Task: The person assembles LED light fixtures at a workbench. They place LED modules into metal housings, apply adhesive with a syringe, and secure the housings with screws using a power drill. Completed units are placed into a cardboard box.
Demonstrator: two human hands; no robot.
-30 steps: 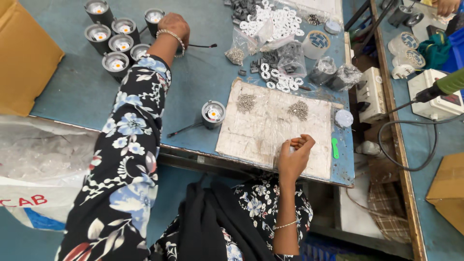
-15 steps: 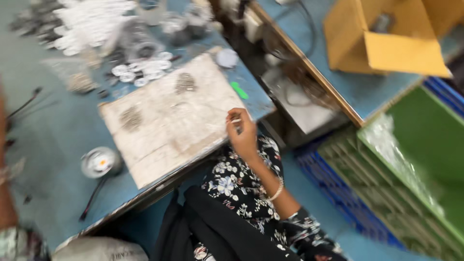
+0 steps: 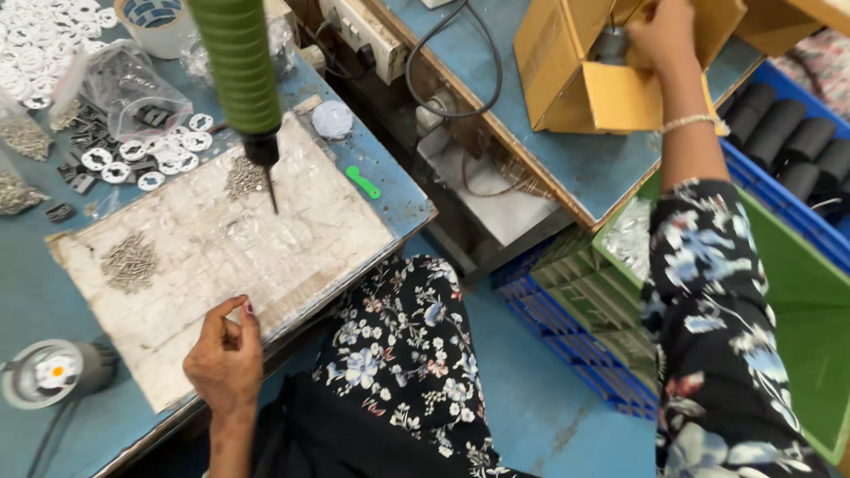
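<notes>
Two hands apart: right hand (image 3: 662, 35) grips a grey part (image 3: 611, 44) inside the cardboard box (image 3: 611, 97), left hand (image 3: 223, 358) curled empty on the board (image 3: 221, 239).

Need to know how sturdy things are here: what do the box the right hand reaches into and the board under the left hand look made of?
The box looks like plain brown corrugated cardboard: matte, with folded flaps; the right hand reaches inside. The board by the left hand seems a stiff panel wrapped in scuffed, whitish tape or film; the core is hidden.

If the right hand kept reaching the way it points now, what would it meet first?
The right hand already reaches into the open cardboard box, at a grey cylindrical part. That part comes first, probably; whether the fingers already touch it is unclear.
</notes>
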